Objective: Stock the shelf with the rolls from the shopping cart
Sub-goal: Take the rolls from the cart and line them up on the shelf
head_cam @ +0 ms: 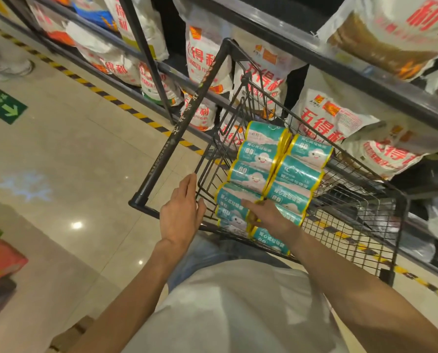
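The rolls [271, 174] are being reached for at the cart's [353, 207] near edge; the right hand [266, 212] is being laid flat on them, the left hand [181, 212] held relaxed. A full-width grasp is being advised.

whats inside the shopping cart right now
The shopping cart holds two rows of teal rolls with yellow ends. The right hand reaches onto them and hides part of the nearest rolls; anything beneath the stack is covered.

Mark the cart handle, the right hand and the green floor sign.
cart handle [177, 128]: head view, middle of the black bar.
right hand [266, 215]: head view, back of the hand, over the rolls.
green floor sign [5, 106]: head view, centre, beside its arrow.
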